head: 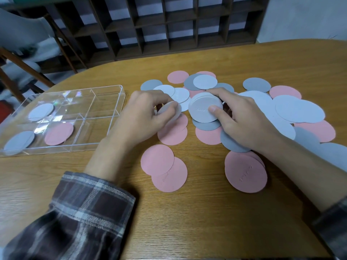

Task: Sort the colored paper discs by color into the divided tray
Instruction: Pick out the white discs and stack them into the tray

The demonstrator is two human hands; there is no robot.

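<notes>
Pink, white and grey paper discs lie scattered over the middle and right of the wooden table (187,222). My left hand (142,117) pinches a single white disc (170,111), tilted just above the pile. My right hand (242,119) grips a small stack of white discs (202,107), thumb on top and fingers round the far edge. The clear divided tray (105,111) stands at the left. It holds a white disc (41,112) in a far compartment, a grey disc (18,142) near left, and a pink disc (59,133) beside it.
Two overlapping pink discs (163,169) and another pink pair (246,171) lie near me. Large white discs (300,111) spread at the right. Behind the table are a dark wooden lattice shelf (169,25) and a chair (28,44) at the far left.
</notes>
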